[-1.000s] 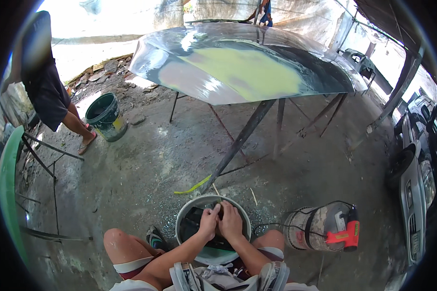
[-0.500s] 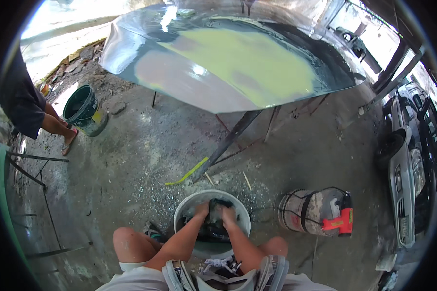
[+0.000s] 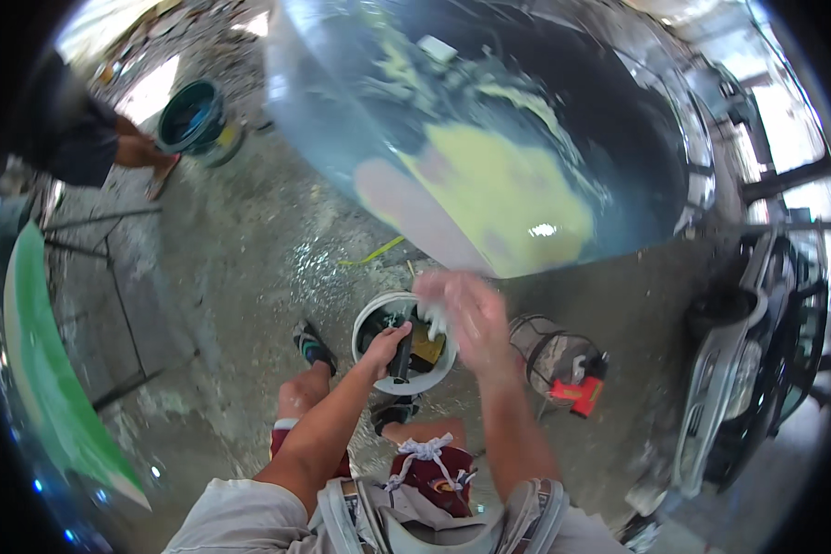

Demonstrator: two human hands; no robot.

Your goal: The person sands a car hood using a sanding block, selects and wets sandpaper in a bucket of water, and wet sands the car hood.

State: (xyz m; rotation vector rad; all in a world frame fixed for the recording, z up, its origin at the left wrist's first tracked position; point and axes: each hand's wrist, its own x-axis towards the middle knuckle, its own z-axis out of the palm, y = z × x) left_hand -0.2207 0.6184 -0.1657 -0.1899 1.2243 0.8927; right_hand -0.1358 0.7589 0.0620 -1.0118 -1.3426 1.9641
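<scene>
A white-rimmed bucket (image 3: 360,371) stands on the wet floor before me. Over its opening my left hand (image 3: 384,351) is closed round a flat black block (image 3: 403,351). Inside the bucket, a dull yellow item (image 3: 427,351) shows beside that block, its kind unclear. My right hand (image 3: 466,316) is raised above the bucket's right edge, wet-looking and smeared by motion; its finger positions are unclear. Whitish streaks, perhaps water, hang by its fingers. Beyond is a large car hood (image 3: 609,157) with yellow-green and pinkish patches, partly wet. A pale block (image 3: 437,49) rests on it.
At right, a red power tool (image 3: 584,395) is by a stained bucket (image 3: 547,355); a silver car (image 3: 725,388) stands farther right. A person (image 3: 74,138) is near a dark green bucket (image 3: 194,125) at left. A green panel (image 3: 55,360) lies nearer. A yellow strip (image 3: 374,252) crosses the floor.
Both hands have come up out of the bucket. The left now holds the black block; the right has lifted toward the hood. My view has shifted, and I appear more upright.
</scene>
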